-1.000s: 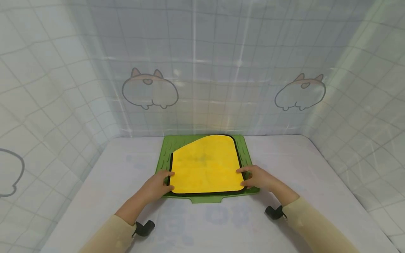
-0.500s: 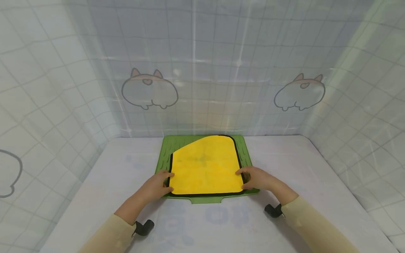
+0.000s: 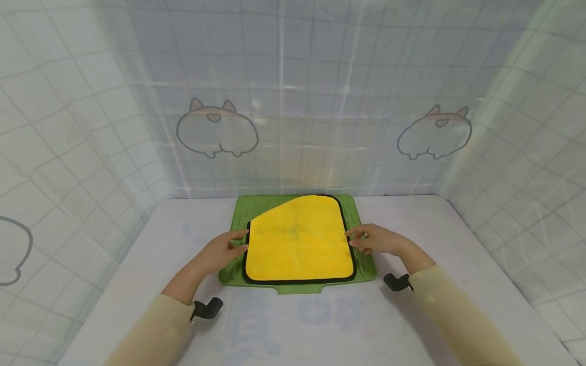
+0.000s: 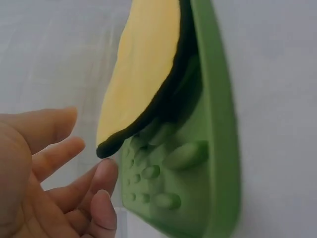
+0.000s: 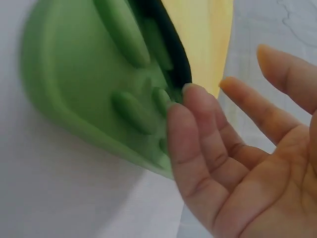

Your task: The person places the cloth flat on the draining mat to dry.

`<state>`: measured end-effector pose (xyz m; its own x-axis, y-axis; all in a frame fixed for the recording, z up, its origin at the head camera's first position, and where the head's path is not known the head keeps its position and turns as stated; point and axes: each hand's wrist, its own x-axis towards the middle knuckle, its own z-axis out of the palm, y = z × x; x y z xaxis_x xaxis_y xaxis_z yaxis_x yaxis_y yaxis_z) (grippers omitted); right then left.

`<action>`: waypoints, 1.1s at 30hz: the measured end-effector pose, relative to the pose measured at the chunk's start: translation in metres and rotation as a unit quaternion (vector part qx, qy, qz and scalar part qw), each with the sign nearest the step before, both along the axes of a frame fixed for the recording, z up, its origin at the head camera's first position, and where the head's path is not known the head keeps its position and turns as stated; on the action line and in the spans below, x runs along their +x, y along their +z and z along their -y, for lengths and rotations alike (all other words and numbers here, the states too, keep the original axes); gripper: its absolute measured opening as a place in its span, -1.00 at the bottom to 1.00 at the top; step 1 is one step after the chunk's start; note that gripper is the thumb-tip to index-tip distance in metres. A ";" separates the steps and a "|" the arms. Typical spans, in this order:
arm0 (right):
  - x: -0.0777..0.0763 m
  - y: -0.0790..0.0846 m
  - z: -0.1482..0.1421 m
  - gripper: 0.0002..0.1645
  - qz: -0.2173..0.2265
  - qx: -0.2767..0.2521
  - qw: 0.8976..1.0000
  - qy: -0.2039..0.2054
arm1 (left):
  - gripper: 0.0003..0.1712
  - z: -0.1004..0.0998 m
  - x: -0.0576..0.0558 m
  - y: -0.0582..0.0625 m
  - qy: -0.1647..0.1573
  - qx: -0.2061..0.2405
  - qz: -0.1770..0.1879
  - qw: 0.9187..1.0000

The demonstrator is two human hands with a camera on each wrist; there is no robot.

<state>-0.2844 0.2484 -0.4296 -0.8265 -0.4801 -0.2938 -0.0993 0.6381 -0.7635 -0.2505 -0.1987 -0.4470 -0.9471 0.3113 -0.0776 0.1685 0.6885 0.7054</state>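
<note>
A yellow cloth (image 3: 297, 239) with a black edging lies over a green tray (image 3: 299, 289) at the back middle of the table. Its far left side runs slanted, and no black edging shows there. My left hand (image 3: 223, 250) is at the cloth's left edge, thumb and fingers spread apart with nothing held. In the left wrist view, the cloth's black corner (image 4: 110, 148) stands raised above the tray's bumps, with fingertips close by. At the right edge is my right hand (image 3: 379, 240), its fingers loosely bent, and fingertips (image 5: 193, 94) right at the black edging.
Raised bumps (image 4: 181, 154) cover the tray's floor. The tray's far side is close to the tiled-pattern back curtain (image 3: 311, 152). White covering lies on the table (image 3: 183, 244), with similar patterned sheets at left and right. Each sleeve carries a black wrist device (image 3: 208, 308).
Both hands have let go of the cloth's near corners and moved away from me along its sides. The cloth and tray stay nearly in place.
</note>
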 end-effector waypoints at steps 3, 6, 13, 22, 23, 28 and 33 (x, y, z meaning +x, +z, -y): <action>-0.012 0.000 0.001 -0.46 -0.008 -0.012 1.000 -0.026 | -0.36 -0.003 -0.010 0.000 0.011 0.005 -0.002 1.000; -0.023 0.001 0.004 -0.47 -0.017 -0.023 0.999 -0.046 | -0.34 -0.006 -0.020 0.001 0.024 0.007 -0.002 1.000; -0.041 0.000 0.012 -0.48 -0.005 -0.036 0.995 -0.090 | -0.36 -0.009 -0.038 -0.005 0.046 0.026 0.003 0.999; -0.058 -0.008 0.019 -0.48 0.011 -0.031 0.992 -0.124 | -0.42 -0.014 -0.051 -0.015 0.045 0.042 0.000 0.998; -0.060 -0.009 0.020 -0.48 0.013 -0.030 0.991 -0.127 | -0.43 -0.015 -0.052 -0.015 0.042 0.042 -0.002 0.998; -0.063 -0.011 0.026 -0.46 0.022 -0.033 0.990 -0.138 | -0.44 -0.019 -0.055 -0.017 0.035 0.042 -0.003 0.998; -0.065 -0.011 0.031 -0.50 0.017 -0.036 0.988 -0.147 | -0.45 -0.022 -0.056 -0.018 0.034 0.054 -0.012 0.998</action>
